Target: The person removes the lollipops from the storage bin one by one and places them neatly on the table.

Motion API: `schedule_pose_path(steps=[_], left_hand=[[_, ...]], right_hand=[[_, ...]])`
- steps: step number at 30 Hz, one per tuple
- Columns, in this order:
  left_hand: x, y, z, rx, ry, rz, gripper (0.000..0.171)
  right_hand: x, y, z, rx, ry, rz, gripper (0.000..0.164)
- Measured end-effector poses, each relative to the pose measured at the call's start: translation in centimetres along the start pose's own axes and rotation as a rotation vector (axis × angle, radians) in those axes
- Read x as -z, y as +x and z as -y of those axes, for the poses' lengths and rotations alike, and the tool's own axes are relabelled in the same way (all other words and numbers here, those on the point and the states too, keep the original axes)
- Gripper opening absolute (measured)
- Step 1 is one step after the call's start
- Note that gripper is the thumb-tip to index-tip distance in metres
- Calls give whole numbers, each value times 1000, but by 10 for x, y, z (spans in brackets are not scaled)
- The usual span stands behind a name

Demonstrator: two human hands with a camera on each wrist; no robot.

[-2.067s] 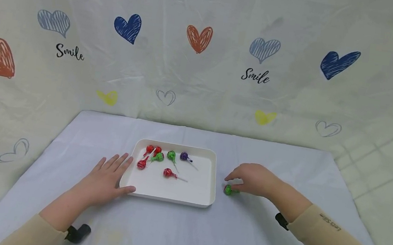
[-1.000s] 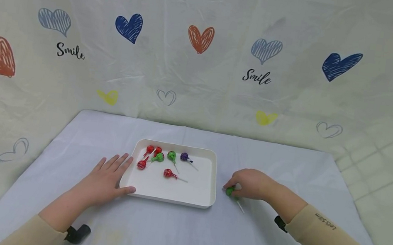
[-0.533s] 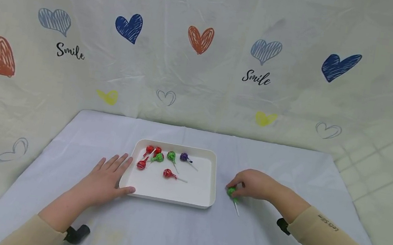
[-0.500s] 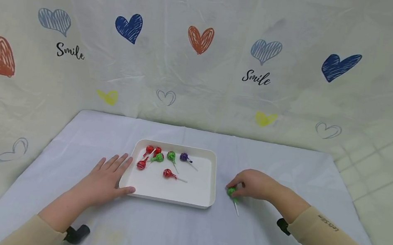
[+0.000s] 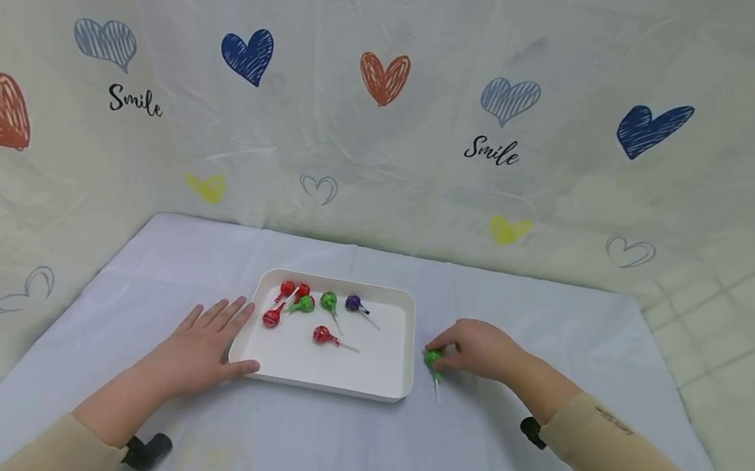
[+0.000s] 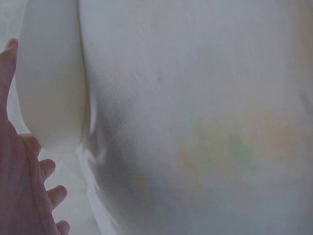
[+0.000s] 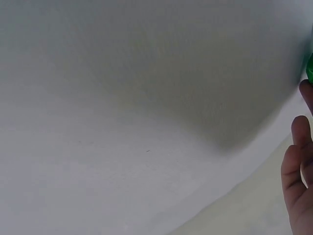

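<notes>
A pale cloth (image 5: 332, 454) covers the counter (image 5: 534, 306). A shallow white tray (image 5: 327, 387) lies on it near the middle, and faint yellowish stains (image 5: 210, 457) mark the cloth nearer the front.

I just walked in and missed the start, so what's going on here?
A person's right hand pinches a green lollipop just outside a white tray, near its right side. The left hand lies with fingers spread at the tray's left edge. Inside the tray lie four red lollipops, two other green lollipops and one purple lollipop.

R hand (image 5: 477, 350) pinches grn lolly (image 5: 433, 357), L hand (image 5: 198, 349) touches wht tray (image 5: 330, 370).
</notes>
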State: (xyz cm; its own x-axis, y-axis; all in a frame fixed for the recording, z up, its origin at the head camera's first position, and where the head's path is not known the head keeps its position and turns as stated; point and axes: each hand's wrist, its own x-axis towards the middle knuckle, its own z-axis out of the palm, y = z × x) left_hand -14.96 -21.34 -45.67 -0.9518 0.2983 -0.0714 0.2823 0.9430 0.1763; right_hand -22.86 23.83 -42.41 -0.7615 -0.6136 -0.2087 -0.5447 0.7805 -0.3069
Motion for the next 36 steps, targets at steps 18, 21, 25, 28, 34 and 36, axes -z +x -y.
schedule_pose_path(steps=[18, 21, 25, 28, 34, 36], left_hand=[[3, 1, -3, 11, -24, 43, 110], [4, 1, -3, 11, -32, 44, 110], [3, 2, -3, 15, -30, 49, 110], [2, 2, -2, 15, -25, 53, 111], [3, 2, -3, 10, -29, 50, 111], [3, 3, -3, 10, -29, 53, 111]], right_hand=[[-1, 14, 8, 16, -72, -46, 28], [-1, 13, 6, 13, -70, -41, 28], [-1, 12, 5, 8, -74, -28, 28], [-1, 12, 4, 14, -77, -23, 28], [-2, 13, 6, 28, -92, -38, 29], [-3, 13, 6, 24, -89, -34, 29]])
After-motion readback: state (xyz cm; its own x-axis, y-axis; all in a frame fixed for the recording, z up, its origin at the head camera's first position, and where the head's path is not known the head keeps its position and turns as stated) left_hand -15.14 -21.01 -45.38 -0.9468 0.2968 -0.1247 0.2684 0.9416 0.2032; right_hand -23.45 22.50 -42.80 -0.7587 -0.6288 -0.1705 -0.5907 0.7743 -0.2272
